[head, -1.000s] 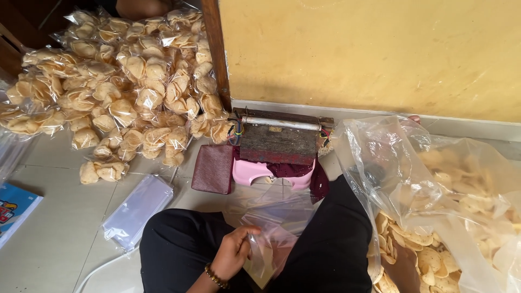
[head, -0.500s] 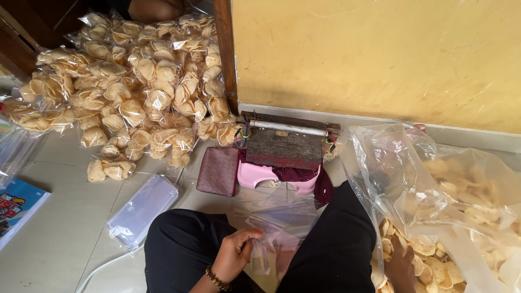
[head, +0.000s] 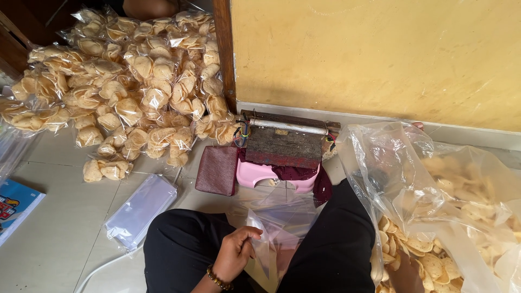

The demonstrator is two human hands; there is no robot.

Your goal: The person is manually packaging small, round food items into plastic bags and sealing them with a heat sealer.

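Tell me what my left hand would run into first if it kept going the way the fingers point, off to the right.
The left hand already pinches the small clear bag at its fingertips, so that film comes first. Past it lies the black trouser leg, then the big bag of crackers. Depth is hard to judge.

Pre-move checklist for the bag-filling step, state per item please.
1. Left hand grips the small clear plastic bag: ok.
2. Bag mouth open: cannot tell.
3. Right hand down in the large clear sack of round pale crackers: ok; whether it holds crackers, cannot tell.
4. Flat stack of empty clear bags on the floor by the left knee: ok.
5. Wooden sealer block on the pink stool ahead: ok.
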